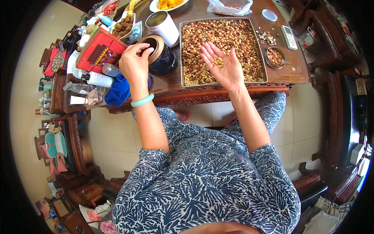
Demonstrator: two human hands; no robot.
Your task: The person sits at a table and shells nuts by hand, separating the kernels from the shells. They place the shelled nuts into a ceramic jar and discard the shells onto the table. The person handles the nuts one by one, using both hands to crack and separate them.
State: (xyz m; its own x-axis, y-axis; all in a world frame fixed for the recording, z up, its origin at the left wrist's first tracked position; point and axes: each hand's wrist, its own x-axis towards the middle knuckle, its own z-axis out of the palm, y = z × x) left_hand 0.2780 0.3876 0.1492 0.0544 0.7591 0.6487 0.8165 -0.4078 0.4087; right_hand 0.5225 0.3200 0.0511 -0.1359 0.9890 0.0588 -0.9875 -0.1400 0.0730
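My left hand [135,62], with a pale green bangle [142,100] on its wrist, is curled at the mouth of a dark jar [163,65] with a gold-coloured rim. Its thumb and forefinger are close together; whether anything is between them is hidden. Palm up, my right hand [226,71] carries several small yellow beans [218,62] in its hollow, fingers spread. Below it lies a rectangular metal tray [223,84], covered with mixed yellow beans, brown nuts and darker pieces [216,32].
Beside the jar stand an open white canister [165,29], a red box [100,49], a pump bottle [98,79] and a blue cloth [118,90]. Right of the tray are a round tin of nuts [275,57], shell bits [266,38] and a remote control [289,37]. A plastic bag [230,7] lies behind.
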